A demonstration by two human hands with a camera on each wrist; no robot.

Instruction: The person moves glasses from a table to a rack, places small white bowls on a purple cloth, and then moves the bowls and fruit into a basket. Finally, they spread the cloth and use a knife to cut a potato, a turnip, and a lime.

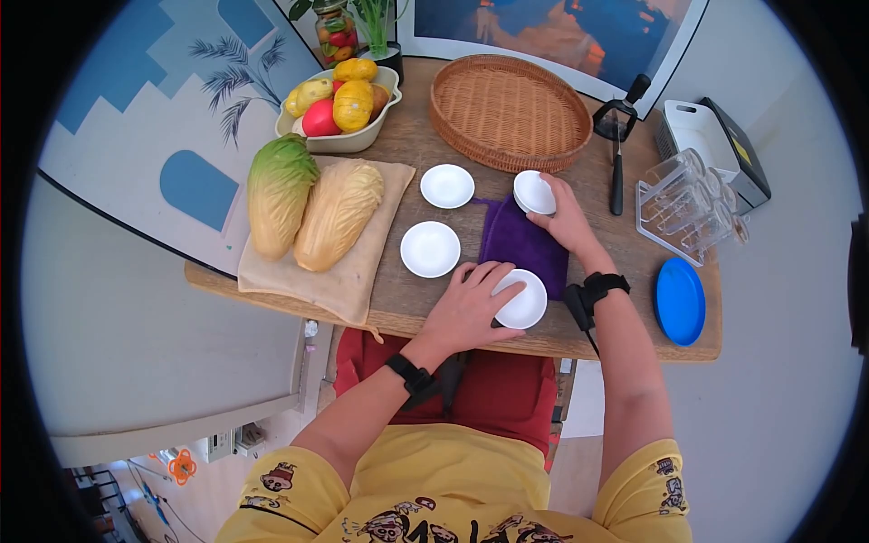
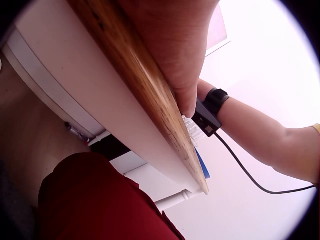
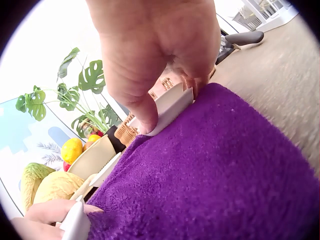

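Cloth of plush purple fabric (image 1: 518, 242) lies on a brown wood-grain table (image 1: 626, 246), w/ a hand at either end. R hand (image 1: 563, 217), at its far edge, pinches a stack of small, round, smooth white bowls (image 1: 532, 190) btwn thumb & fingers. L hand (image 1: 471, 304), at its near edge, grips a single shallow white bowl (image 1: 527, 303) by the rim; can't tell if that rests on the cloth or just beside. Bowls are circular, so no long axis; the line btwn those held runs front-to-back across the cloth. Left of it: two more matching white dishes (image 1: 430, 249), apart, nearer one closer to L hand. Beyond it: round brown wicker tray (image 1: 511, 107), coarsely woven.
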